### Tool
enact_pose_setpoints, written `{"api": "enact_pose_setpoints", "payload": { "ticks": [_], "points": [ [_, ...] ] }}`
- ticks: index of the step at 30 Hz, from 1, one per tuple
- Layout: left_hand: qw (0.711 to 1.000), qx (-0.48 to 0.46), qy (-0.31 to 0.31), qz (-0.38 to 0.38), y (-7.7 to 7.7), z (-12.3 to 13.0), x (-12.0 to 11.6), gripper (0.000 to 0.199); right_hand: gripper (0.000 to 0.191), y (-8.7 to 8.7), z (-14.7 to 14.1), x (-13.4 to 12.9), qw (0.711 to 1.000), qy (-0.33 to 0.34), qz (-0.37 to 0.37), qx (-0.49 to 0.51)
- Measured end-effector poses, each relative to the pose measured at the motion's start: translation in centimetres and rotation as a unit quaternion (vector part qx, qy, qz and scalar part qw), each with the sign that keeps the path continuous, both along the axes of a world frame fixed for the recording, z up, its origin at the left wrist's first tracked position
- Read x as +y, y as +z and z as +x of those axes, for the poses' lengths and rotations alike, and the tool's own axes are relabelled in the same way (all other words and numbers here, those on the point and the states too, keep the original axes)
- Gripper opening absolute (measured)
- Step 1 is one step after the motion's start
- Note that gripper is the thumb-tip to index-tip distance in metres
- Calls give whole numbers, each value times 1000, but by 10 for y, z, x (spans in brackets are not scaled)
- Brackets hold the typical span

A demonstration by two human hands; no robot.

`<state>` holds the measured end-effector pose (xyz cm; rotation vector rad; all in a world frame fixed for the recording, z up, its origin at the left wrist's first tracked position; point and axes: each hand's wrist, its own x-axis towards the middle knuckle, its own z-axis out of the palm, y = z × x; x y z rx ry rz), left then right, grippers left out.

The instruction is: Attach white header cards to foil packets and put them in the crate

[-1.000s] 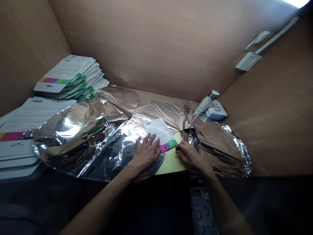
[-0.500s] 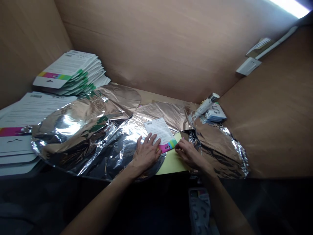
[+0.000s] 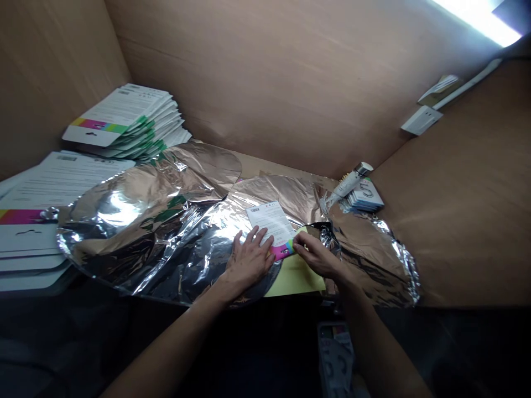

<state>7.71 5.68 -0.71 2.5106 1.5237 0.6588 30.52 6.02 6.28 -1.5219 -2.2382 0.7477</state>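
Note:
A small white printed card (image 3: 270,222) with a colour-striped end lies on a large flat foil balloon (image 3: 207,243). My left hand (image 3: 250,257) rests over the card's lower left side, fingers spread and palm down. At the card's lower right corner, the thumb and fingers of my right hand (image 3: 311,251) are pinched together on the striped edge. Beneath that hand shows a yellow sheet (image 3: 296,276), partly covered by the foil. What lies inside the right fingers besides the card edge is hidden.
Stacks of white cards stand at left, one farther back (image 3: 124,119) and one nearer (image 3: 62,188). A spray bottle (image 3: 350,185) leans on small packets (image 3: 367,196) at the back right. Wooden walls enclose the bench; below its edge sits a bin of packets (image 3: 336,356).
My right hand has shifted slightly left and up, onto the card's corner, and its fingers have closed there. My left hand stays on the card.

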Motion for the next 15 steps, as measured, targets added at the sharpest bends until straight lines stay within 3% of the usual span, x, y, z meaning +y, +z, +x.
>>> {"api": "enact_pose_setpoints", "payload": {
  "ticks": [4,7,11,13,15],
  "points": [
    [1000,0,-4,7,2,-1,-1,41,16,-19,-16,26,999,-13,-12,-26],
    [1000,-4,0,8,3,-1,-1,39,13,-29,-18,35,997,-62,7,-42],
    [1000,-1,-6,1,1,0,-1,39,9,-27,-6,36,982,-175,58,-30],
    [1000,2,-11,-4,1,1,-1,44,10,-23,-3,32,979,-194,54,-10],
    [1000,2,-16,-3,4,0,-2,60,16,-17,-6,24,982,-184,37,19]
  ]
}}
